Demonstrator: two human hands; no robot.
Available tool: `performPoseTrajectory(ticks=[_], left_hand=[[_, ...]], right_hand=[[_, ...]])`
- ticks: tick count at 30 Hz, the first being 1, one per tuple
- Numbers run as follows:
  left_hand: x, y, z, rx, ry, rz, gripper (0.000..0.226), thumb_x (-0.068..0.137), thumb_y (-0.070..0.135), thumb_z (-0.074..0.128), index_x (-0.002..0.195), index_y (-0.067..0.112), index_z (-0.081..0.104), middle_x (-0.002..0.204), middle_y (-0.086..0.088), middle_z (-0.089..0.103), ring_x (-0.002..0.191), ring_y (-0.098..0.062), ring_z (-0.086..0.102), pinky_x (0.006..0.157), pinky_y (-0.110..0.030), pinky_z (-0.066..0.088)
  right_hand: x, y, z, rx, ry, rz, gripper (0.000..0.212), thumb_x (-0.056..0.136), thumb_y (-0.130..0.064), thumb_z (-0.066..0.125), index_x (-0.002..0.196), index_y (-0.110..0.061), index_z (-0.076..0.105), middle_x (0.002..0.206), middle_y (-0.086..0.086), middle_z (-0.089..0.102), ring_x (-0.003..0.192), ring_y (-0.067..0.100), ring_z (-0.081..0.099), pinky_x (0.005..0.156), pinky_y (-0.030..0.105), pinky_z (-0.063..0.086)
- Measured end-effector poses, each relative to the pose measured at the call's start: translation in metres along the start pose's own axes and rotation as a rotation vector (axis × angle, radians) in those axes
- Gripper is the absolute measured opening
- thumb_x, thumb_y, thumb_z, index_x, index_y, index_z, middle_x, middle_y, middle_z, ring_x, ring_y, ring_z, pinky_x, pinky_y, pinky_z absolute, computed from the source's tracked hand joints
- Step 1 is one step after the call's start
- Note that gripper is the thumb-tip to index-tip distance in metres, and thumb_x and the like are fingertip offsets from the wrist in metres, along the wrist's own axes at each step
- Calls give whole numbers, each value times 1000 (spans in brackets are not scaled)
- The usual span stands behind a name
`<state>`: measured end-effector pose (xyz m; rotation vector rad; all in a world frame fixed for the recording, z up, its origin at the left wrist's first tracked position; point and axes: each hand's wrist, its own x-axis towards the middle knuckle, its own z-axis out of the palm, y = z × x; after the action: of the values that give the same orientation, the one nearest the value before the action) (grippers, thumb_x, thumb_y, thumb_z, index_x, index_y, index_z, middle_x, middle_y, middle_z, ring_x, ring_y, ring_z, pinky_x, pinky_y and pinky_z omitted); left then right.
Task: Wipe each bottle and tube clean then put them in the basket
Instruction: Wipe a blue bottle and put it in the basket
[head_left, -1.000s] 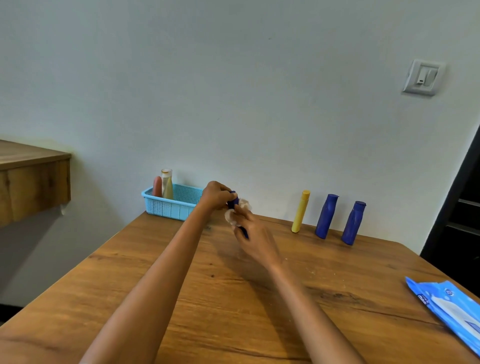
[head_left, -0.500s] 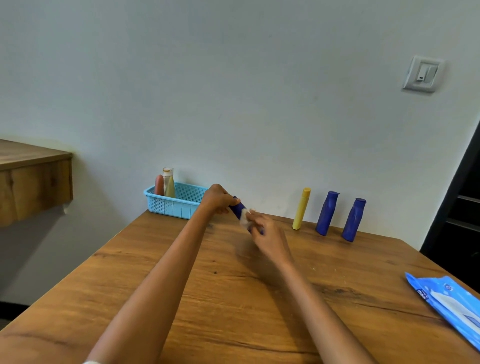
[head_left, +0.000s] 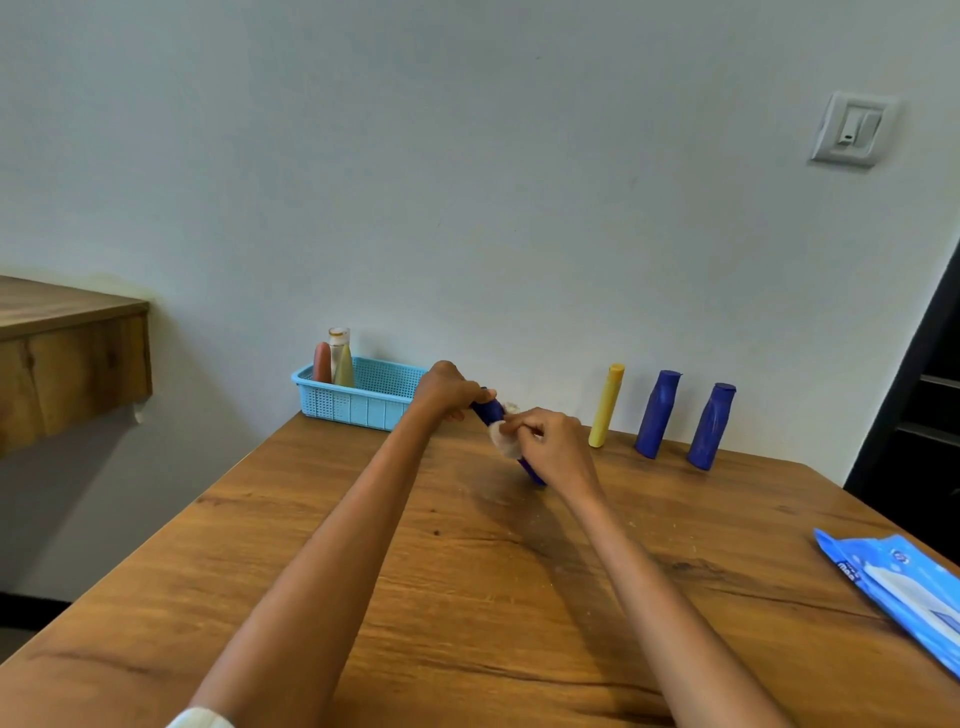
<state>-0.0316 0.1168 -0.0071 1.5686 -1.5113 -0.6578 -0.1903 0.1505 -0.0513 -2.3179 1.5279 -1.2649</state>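
Observation:
My left hand (head_left: 447, 391) grips the upper end of a dark blue bottle (head_left: 490, 410) held tilted above the wooden table (head_left: 467, 597). My right hand (head_left: 553, 447) pinches a crumpled whitish wipe (head_left: 504, 439) against the bottle's side and covers most of its lower part. A light blue basket (head_left: 363, 402) stands at the back left by the wall, with a reddish tube (head_left: 322, 362), an olive tube (head_left: 344, 370) and a clear-capped bottle (head_left: 338, 340) upright in it. A yellow tube (head_left: 606, 405) and two more dark blue bottles (head_left: 658, 414) (head_left: 711, 426) stand along the wall at the back right.
A blue pack of wet wipes (head_left: 898, 587) lies at the table's right edge. A wooden shelf (head_left: 67, 353) juts out at the left, apart from the table. A light switch (head_left: 852, 130) is on the wall, and a dark doorway (head_left: 924, 405) is at the right.
The bottle has tipped from nearly upright to slanting down to the right. My right hand with the wipe has slid down along it toward its lower end.

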Motion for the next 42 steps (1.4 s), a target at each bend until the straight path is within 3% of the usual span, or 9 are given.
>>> performPoseTrajectory(ticks=[4,8,17,22,26,29,34,37,42], left_hand=[[1,-2,-1,17,-19,2,30,80,29,72,86,3,58,74,-10,64,64,-19,61,73,-33,54],[1,3,-1,32,-65,55,27,82,20,70,95,-2,64,84,-12,66,72,-19,61,68,-27,52],[-5,8,-8,79,-174,218,29,83,1,62,113,-2,64,105,-16,67,89,-20,62,83,-30,53],[-5,2,-11,89,-177,219,31,85,0,61,116,-2,62,104,-15,66,89,-18,60,67,-17,51],[-3,4,-9,110,-173,305,34,84,3,64,118,1,62,113,-12,65,99,-17,60,79,-22,47],[-3,7,-8,128,-167,380,35,82,5,67,116,5,64,116,-9,65,101,-15,58,91,-29,47],[-5,12,-4,111,-155,438,37,77,6,73,113,6,65,108,-8,68,88,-13,60,87,-29,50],[-7,13,-1,40,-128,412,61,72,7,78,128,11,54,104,-7,69,89,-17,66,94,-35,50],[-15,21,10,-43,-113,478,78,71,6,78,138,20,40,94,-1,68,81,-12,64,81,-20,48]], right_hand=[[-5,30,-3,14,16,285,19,92,-17,55,84,-12,72,80,1,67,74,14,62,67,24,50],[-1,38,-2,-36,-69,423,22,94,-15,53,107,-10,69,98,4,68,84,13,60,70,22,46],[8,3,-2,167,55,19,24,93,-8,52,112,-12,67,115,-3,62,102,5,55,79,9,41],[-9,32,4,-2,125,209,21,92,-20,55,108,-17,69,104,-4,66,88,7,58,71,19,47],[-5,32,0,-40,55,339,21,94,-21,52,99,-12,70,89,-1,68,76,10,58,65,25,49],[3,16,-4,8,71,240,20,94,-11,47,99,-8,67,104,5,65,82,11,55,61,21,42],[14,-14,-4,115,108,-32,31,95,-9,48,125,-11,58,126,4,54,115,14,52,87,15,37],[13,-13,-4,96,153,-121,34,94,-6,50,127,-12,56,124,2,54,114,12,53,89,14,39],[15,1,-13,-42,266,-106,29,95,-17,50,123,-15,59,116,2,56,108,14,53,80,18,42]])
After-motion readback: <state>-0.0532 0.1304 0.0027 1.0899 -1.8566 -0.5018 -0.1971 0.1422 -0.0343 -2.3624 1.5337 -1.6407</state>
